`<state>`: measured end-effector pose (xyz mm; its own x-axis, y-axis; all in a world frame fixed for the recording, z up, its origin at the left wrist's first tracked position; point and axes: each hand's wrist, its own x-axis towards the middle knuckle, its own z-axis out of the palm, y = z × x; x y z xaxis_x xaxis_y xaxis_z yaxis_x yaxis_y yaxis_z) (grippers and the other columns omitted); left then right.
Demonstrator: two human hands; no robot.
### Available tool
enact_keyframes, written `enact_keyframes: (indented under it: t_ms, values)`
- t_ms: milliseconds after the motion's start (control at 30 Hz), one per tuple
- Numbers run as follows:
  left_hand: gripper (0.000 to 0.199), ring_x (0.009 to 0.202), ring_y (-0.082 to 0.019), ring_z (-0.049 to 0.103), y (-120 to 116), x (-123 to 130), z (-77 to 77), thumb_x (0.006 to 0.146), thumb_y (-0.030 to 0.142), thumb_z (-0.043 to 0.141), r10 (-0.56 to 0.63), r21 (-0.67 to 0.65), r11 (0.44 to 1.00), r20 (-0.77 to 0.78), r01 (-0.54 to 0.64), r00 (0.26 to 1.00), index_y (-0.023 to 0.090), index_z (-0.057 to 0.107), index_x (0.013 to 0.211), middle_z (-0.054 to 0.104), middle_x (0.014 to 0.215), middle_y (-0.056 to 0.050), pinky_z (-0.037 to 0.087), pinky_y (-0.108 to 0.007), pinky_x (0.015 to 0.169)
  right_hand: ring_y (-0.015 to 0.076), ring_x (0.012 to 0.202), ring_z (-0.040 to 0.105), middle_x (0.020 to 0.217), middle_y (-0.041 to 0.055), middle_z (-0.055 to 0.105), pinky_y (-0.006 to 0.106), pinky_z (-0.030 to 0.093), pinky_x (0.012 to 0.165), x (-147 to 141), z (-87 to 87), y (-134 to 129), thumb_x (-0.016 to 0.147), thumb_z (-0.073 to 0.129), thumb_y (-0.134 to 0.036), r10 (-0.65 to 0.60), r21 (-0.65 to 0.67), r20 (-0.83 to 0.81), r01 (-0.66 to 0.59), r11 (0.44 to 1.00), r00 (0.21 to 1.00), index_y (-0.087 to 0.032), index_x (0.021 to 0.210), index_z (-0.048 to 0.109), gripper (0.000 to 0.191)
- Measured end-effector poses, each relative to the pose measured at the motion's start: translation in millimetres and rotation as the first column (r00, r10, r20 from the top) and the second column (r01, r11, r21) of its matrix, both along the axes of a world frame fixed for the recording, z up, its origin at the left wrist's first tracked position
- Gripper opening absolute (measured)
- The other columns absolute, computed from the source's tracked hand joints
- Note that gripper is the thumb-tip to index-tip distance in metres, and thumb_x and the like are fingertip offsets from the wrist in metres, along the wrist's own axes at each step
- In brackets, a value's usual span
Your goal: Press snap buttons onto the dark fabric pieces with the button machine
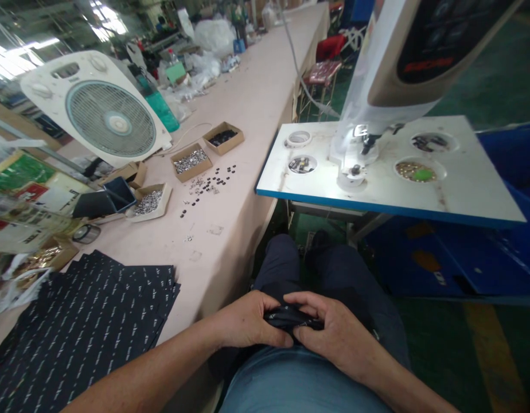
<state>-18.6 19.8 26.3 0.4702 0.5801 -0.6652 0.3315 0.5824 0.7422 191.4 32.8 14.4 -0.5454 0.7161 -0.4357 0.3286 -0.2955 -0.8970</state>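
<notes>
Over my lap, a piece of black printed fabric (286,317) is bunched between my two hands. My left hand (252,321) pinches its left side between thumb and fingers. On the opposite side, the fingers and thumb of my right hand (329,327) are closed round the cloth. Much of the fabric is hidden by the hands. Left of me on the table lies a stack of black printed fabric pieces (88,321), with pale lettering in rows.
A snap-press-like machine (355,143) stands at the right, its white tabletop (454,172) holding cups of small parts. Boxes of metal parts (191,162) and loose black buttons (213,182) lie on the long table (230,229). A white box fan (114,115) stands behind them.
</notes>
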Motion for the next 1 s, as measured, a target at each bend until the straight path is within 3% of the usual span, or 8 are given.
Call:
enact_keyframes:
  t_ms: [233, 433, 600, 733, 1000]
  values:
    - [0.027, 0.063, -0.009, 0.036, -3.2, 1.0, -0.7, 0.067, 0.034, 0.079, -0.034, 0.035, 0.999, -0.046, 0.036, 0.998, 0.014, 0.063, 0.074, 0.047, 0.067, 0.005, 0.028, -0.020, 0.055, 0.0243, 0.092, 0.073, 0.101, 0.0060, 0.079, 0.032, 0.053, 0.080, 6.2, 1.2, 2.1, 0.072, 0.068, -0.023, 0.026, -0.151, -0.143, -0.047, 0.987, 0.989, -0.017, 0.125, 0.064, 0.054]
    - [0.027, 0.064, -0.009, 0.038, -3.8, 0.5, -2.3, 0.066, 0.033, 0.079, -0.041, 0.029, 0.999, -0.044, 0.042, 0.998, 0.012, 0.068, 0.080, 0.050, 0.068, 0.005, 0.030, -0.020, 0.057, 0.0254, 0.092, 0.073, 0.100, 0.0056, 0.079, 0.033, 0.054, 0.081, 4.3, 1.4, -0.1, 0.069, 0.068, -0.021, 0.013, -0.109, -0.122, -0.027, 0.994, 0.992, -0.017, 0.124, 0.066, 0.055]
    - [0.031, 0.066, -0.009, 0.042, -3.6, 2.0, -2.0, 0.063, 0.030, 0.083, -0.015, 0.013, 1.000, -0.031, 0.015, 0.999, 0.012, 0.069, 0.084, 0.055, 0.072, 0.005, 0.034, -0.019, 0.060, 0.0239, 0.083, 0.074, 0.090, 0.0038, 0.078, 0.032, 0.055, 0.074, 1.8, -4.2, -5.1, 0.070, 0.063, -0.017, -0.009, 0.005, -0.029, 0.009, 1.000, 1.000, -0.018, 0.121, 0.068, 0.051]
    - [0.034, 0.067, -0.009, 0.044, -5.2, 2.8, -3.3, 0.062, 0.031, 0.085, 0.019, 0.022, 1.000, -0.004, -0.019, 1.000, 0.012, 0.069, 0.085, 0.057, 0.074, 0.004, 0.036, -0.019, 0.062, 0.0237, 0.083, 0.074, 0.093, 0.0042, 0.078, 0.032, 0.056, 0.075, 1.0, -6.0, -7.5, 0.070, 0.061, -0.016, -0.032, 0.067, -0.013, 0.033, 0.997, 0.999, -0.018, 0.122, 0.068, 0.053]
    - [0.025, 0.064, -0.008, 0.041, -6.1, 4.5, -2.6, 0.065, 0.028, 0.080, 0.025, 0.023, 0.999, -0.032, -0.024, 0.999, 0.012, 0.068, 0.080, 0.054, 0.069, 0.005, 0.033, -0.019, 0.059, 0.0248, 0.090, 0.073, 0.093, 0.0039, 0.078, 0.034, 0.056, 0.082, 0.3, -3.9, -5.7, 0.069, 0.060, -0.016, -0.033, -0.030, -0.041, 0.032, 0.999, 0.999, -0.017, 0.126, 0.065, 0.058]
